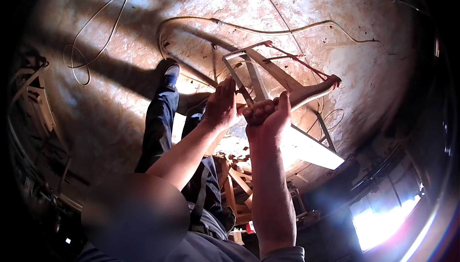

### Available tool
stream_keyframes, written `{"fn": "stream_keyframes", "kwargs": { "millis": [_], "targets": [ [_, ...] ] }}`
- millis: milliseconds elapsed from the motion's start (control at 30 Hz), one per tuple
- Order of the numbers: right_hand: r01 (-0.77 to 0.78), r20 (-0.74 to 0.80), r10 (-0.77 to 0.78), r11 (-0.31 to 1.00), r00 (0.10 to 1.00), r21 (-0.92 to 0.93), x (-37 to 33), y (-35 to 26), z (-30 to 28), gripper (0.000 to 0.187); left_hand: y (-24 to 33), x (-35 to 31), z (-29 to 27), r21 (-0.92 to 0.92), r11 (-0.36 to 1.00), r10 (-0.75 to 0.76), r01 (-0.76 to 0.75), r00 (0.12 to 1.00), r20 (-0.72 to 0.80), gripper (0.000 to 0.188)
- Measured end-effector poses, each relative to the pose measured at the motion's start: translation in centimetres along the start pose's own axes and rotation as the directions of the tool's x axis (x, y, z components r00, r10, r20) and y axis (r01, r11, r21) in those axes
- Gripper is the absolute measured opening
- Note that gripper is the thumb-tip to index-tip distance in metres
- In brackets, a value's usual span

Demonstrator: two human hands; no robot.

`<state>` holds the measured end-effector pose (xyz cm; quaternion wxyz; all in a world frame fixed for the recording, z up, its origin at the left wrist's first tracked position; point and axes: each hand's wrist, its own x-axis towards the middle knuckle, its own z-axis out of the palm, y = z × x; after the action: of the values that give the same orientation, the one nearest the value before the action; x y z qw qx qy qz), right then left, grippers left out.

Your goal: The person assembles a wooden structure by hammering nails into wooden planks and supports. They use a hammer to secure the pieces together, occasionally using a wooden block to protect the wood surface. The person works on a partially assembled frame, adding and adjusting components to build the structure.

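In front of me is what looks like a wooden frame saw (275, 70), tilted, with a curved end piece (314, 91) at the right. A red cord (306, 64) runs along its far side, and a narrow strip like the blade (237, 80) lies on the near left side. My left hand (222, 105) is closed against this strip, fingers pointing away from me. My right hand (268, 118) has its fingers curled around the saw's near end, thumb up. The hands almost meet; whatever lies between their fingertips is hidden.
My outstretched leg (160, 111) and shoe are on the left. A long curved cable (249, 28) and a looped wire (115, 29) lie on the worn floor. A glaring pale panel (314, 152) is beyond my right forearm. Wooden trestle-like pieces (230, 190) stand near my knees.
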<state>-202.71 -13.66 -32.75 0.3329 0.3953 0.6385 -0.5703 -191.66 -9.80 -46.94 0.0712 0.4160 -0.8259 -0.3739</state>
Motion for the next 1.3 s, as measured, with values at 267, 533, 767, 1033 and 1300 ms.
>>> {"fn": "stream_keyframes", "kwargs": {
  "millis": [267, 533, 767, 1033, 1300],
  "targets": [
    [0.015, 0.023, -0.016, 1.000, 1.000, 0.012, -0.5, 0.2, 0.0, 0.043, -0.1, 0.0, -0.3, -0.005, 1.000, -0.010, 0.010, 1.000, 0.011, 0.089],
    [0.014, 0.245, -0.019, 1.000, 0.969, 0.024, -1.2, -2.0, -1.6, 0.040, 0.1, -0.3, 0.0, -0.029, 0.999, -0.027, 0.028, 1.000, 0.004, 0.088],
    [0.204, 0.687, -0.040, 0.966, 0.726, -0.159, -4.3, -5.6, -7.0, 0.027, 0.0, -0.5, 0.3, 0.031, 0.999, -0.044, 0.045, 0.998, -0.048, 0.100],
    [0.176, 0.621, 0.133, 0.895, 0.772, -0.410, -5.0, -7.2, -5.5, 0.018, 0.3, -0.6, 0.2, 0.011, 0.995, -0.098, 0.098, 0.995, -0.028, 0.114],
    [0.280, 0.506, 0.191, 0.645, 0.841, -0.711, -6.9, -8.2, -3.2, 0.020, 0.1, -0.7, 0.4, 0.018, 0.997, -0.079, 0.081, 0.995, -0.064, 0.113]
  ]
}}
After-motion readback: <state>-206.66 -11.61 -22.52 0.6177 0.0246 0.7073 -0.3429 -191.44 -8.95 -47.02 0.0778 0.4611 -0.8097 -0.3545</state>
